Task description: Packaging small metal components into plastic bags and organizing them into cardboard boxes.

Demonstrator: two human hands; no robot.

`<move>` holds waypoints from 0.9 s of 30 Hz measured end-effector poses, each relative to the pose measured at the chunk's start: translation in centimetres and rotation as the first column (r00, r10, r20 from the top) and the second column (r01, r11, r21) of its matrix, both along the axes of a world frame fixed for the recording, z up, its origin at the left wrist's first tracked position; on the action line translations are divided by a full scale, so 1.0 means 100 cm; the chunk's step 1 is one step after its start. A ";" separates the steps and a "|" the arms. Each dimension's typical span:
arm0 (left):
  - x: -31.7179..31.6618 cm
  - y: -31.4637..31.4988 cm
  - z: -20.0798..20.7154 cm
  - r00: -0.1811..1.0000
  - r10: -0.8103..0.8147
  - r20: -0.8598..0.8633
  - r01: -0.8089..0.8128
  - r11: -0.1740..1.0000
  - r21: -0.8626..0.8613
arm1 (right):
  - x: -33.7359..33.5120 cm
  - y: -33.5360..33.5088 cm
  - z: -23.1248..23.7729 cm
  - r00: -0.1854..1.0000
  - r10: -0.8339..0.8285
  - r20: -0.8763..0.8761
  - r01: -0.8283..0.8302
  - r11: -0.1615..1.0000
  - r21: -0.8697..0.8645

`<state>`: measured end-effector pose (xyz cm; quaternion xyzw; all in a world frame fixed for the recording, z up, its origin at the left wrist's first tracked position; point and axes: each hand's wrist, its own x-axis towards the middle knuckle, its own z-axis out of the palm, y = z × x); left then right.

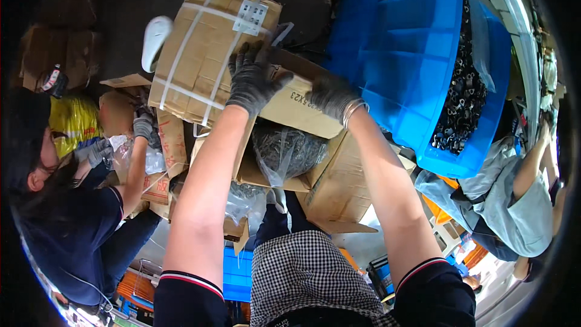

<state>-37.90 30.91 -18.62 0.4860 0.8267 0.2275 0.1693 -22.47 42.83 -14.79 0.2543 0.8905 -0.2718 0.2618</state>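
My left hand (253, 82) wears a dark grey knit glove. Its fingers are spread against the edge of a strapped brown carton (196, 42), and the thumb reaches toward a cardboard flap (299, 104). At the flap's right end is my right hand (338, 100), gloved the same way, its fingers slightly smeared and partly lost against the dark gap behind. The flap belongs to an open carton (339, 188) below my hands. Inside it sits a clear plastic bag (284, 151) packed with dark contents that I cannot make out.
On the right, a large blue plastic bin (393, 54) leans over, holding many small black parts (463, 97). At left a co-worker (72, 230) in gloves handles a clear bag near a yellow sack (74, 122). Another person (514, 206) is at far right. A white object (156, 42) lies beside the strapped carton.
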 end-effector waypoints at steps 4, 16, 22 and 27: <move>-0.018 -0.012 -0.011 0.974 -0.134 -0.180 0.135 0.991 -0.008 | -0.018 -0.010 -0.028 0.859 -0.287 -0.423 0.403 0.889 0.215; -0.087 0.002 -0.047 0.919 -0.005 -0.395 0.050 0.993 0.104 | -0.037 -0.029 -0.043 0.867 -0.192 -0.460 0.427 0.761 0.488; -0.094 0.000 -0.062 0.905 0.235 -0.355 -0.146 0.955 0.259 | -0.025 -0.014 -0.064 0.878 -0.121 -0.462 0.339 0.839 0.425; -0.099 -0.004 -0.067 0.911 0.245 -0.330 -0.142 0.941 0.307 | -0.073 0.032 -0.116 0.876 -0.371 -0.307 0.435 0.883 0.175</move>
